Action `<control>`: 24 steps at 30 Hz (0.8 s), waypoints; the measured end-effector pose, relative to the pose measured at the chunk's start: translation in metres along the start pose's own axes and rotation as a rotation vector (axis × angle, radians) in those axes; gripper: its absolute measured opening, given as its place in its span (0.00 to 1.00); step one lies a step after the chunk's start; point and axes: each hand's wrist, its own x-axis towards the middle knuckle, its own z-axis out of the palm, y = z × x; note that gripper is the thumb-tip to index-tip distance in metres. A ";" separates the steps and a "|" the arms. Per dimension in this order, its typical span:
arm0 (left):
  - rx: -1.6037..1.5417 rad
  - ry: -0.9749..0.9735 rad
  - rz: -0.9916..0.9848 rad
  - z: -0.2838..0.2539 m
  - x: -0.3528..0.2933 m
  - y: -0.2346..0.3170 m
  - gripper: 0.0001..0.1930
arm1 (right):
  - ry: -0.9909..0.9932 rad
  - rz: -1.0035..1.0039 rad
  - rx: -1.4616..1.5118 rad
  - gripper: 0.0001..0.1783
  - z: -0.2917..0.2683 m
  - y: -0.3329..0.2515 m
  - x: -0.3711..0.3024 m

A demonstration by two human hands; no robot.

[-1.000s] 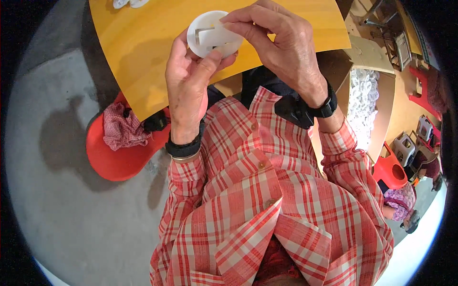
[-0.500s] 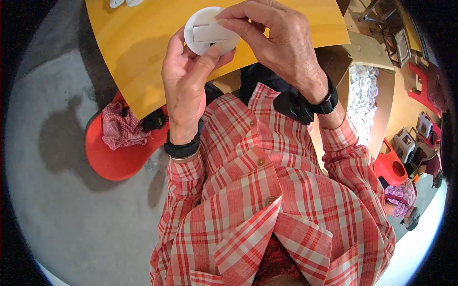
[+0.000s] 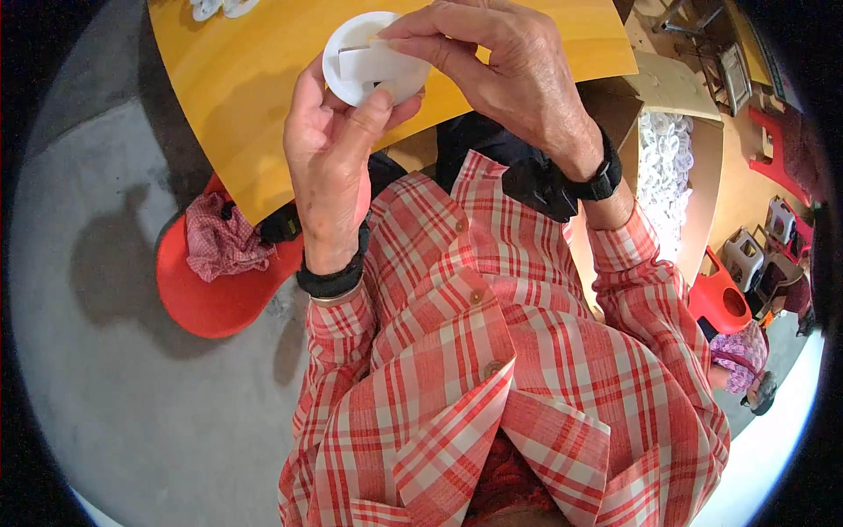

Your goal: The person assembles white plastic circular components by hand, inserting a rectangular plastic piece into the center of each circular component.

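A round white plastic disc [image 3: 357, 68] is held over the near edge of the yellow table. It has a raised rectangular part across its middle and a small dark slot near its lower rim. My left hand [image 3: 338, 145] grips it from the left and below, thumb pressed on its face beside the slot. My right hand [image 3: 492, 66] reaches in from the right, thumb and forefinger pinched at the disc's upper right. Whatever lies between those fingertips is too small to make out.
The yellow table [image 3: 237, 114] bears some white pieces [image 3: 224, 7] at its far left. A cardboard box [image 3: 702, 176] of white plastic parts [image 3: 663, 167] stands to the right. At left, a red stool [image 3: 206, 299] carries a checked cloth [image 3: 224, 241]. Another person [image 3: 738, 356] is far right.
Both hands and the disc have shifted slightly left in the view, along with the table and box. The grip looks much the same, with the right fingertips still at the disc's upper right.
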 end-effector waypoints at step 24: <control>0.001 -0.005 -0.011 0.002 -0.001 0.000 0.19 | -0.021 0.030 0.038 0.05 -0.004 -0.010 0.007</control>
